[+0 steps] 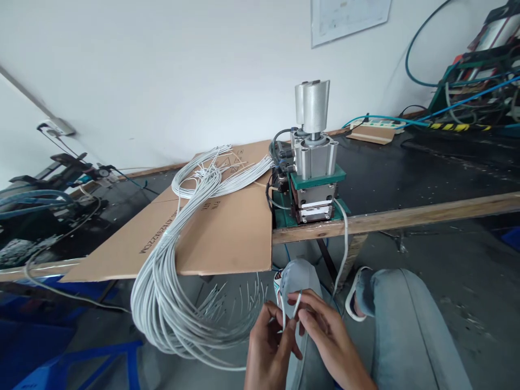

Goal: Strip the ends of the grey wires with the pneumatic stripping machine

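1. Left hand, right hand: both pinched on one wire running to the machine.
2. Bundle: draped over cardboard, apparently unprocessed.

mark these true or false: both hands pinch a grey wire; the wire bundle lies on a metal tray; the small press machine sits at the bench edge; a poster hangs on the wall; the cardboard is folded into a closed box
1. The left hand and right hand pinch a grey wire. True.
2. The wire bundle lies on a metal tray. False: it lies on flat cardboard and hangs off its edge.
3. The press machine sits at the bench edge. True.
4. A poster hangs on the wall. True.
5. The cardboard is a closed box. False: it lies flat.
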